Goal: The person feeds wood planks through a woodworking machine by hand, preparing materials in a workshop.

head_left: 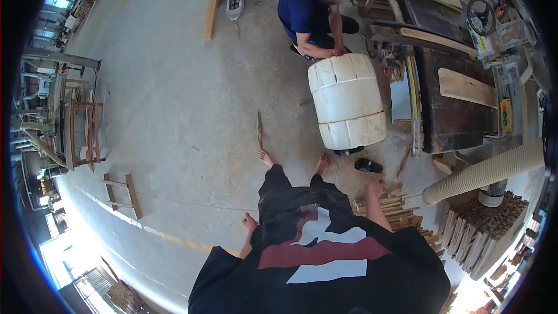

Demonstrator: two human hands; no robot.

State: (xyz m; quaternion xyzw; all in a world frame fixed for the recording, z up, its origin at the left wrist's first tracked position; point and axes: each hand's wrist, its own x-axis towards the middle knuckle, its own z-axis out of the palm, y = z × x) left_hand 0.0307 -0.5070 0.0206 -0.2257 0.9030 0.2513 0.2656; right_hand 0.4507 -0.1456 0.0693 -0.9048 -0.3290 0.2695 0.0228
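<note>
My left hand (249,222) hangs beside my black shorts, fingers curled, with nothing visible in it. On the other side, my right hand (376,188) is closed near the black slipper (368,166); I see no object in it. A big white plastic barrel (349,102) lies on its side ahead of my bare feet, its black-capped end toward me. At its far end a crouching person in a dark blue shirt (299,9) has both hands (337,52) against the barrel. What those hands hold is too small to tell.
A thin wooden stick (260,131) lies by my foot. Right of the barrel stands a woodworking machine (456,119) with boards on it, and a ribbed hose (482,173). Wood strips (398,212) are piled at my right. A wooden frame (122,196) lies at left.
</note>
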